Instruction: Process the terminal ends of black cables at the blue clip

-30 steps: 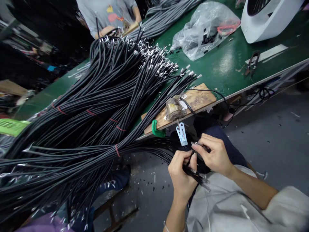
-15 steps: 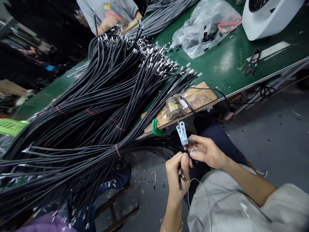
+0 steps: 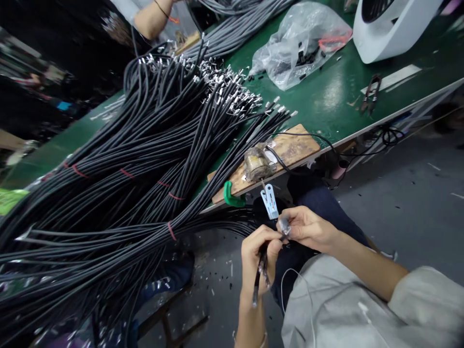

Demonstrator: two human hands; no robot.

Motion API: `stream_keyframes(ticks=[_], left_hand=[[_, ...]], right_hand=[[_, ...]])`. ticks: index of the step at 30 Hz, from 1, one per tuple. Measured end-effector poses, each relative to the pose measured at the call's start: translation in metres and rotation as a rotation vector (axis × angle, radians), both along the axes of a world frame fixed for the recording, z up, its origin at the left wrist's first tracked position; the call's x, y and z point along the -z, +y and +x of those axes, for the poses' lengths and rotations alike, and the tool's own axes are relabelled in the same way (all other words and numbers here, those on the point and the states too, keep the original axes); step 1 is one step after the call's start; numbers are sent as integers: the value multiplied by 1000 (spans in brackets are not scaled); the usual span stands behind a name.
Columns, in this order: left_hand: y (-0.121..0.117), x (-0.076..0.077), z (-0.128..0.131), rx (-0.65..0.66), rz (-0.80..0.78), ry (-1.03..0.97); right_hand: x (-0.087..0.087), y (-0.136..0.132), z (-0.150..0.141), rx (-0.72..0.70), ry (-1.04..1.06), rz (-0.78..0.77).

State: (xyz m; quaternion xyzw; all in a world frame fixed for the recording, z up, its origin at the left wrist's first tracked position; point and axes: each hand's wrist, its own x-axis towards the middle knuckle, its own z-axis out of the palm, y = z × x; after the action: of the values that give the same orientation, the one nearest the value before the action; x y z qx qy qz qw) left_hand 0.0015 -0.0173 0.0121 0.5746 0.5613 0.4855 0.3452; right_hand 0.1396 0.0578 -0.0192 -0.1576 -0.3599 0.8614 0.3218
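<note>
My left hand [image 3: 259, 253] is closed around a few black cables [image 3: 258, 280], whose ends stick out below the fingers. My right hand [image 3: 308, 228] pinches the silvery end of a cable [image 3: 284, 225] just beside the left fingertips. Just above the hands, a light blue clothespin [image 3: 269, 201] sits on the thin shaft of a small tape-wrapped motor [image 3: 257, 164]. That motor rests on a wooden board [image 3: 299, 142], held at the table edge by a green clamp [image 3: 232, 194]. Large bundles of black cables [image 3: 152, 140] with stripped, silvery ends lie to the left, tied with red bands.
On the green table [image 3: 326, 104] lie a clear plastic bag [image 3: 300, 46] with black pieces, thread snips [image 3: 370, 94] and a white appliance [image 3: 393, 29]. Another person's arm [image 3: 154, 19] shows across the table. Grey cables [image 3: 235, 31] lie at the back.
My right hand now has a silvery cable end in its fingertips, clear of the clothespin. The cables in my left hand have tilted. The co-worker's arm has shifted, and the view has moved slightly.
</note>
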Motion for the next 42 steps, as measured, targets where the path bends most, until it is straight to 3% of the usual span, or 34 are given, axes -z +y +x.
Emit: stream_keyframes(ticks=[3,5,7,10,12,15,19,25,29,34,37,40,42], left_hand=[[4,1,-1,-31,11,21],[4,4,2,-86,-5,39],[3,7,4,-121,7,47],[3,11,4,-140,96,27],[5,12,1,-160,183,-10],[9,12,-2,-197,244,-63],[14,10,-3,-170,169,-58],[14,6,-1,-146,26,-28],[11,2,0,-141,46,-16],[6,1,0,-93,85,-20],[8,2,1,-11,-10,-3],[11,2,4,-9,-76,68],[11,3,5,-8,-40,60]], right_hand=[[-2,21,9,-238,-64,-58],[-5,37,13,-189,-173,-9],[-9,50,11,-47,-246,36],[-18,60,-3,30,-222,98],[-22,59,-16,1,-157,84],[-22,51,-33,24,-51,-67],[-15,44,-39,79,71,-224],[-5,39,-35,-58,141,-278],[9,44,-23,-22,93,-295],[16,42,13,246,-151,2],[-1,24,32,392,-297,454],[-23,2,35,365,-356,1005],[-30,-8,29,460,-372,1098]])
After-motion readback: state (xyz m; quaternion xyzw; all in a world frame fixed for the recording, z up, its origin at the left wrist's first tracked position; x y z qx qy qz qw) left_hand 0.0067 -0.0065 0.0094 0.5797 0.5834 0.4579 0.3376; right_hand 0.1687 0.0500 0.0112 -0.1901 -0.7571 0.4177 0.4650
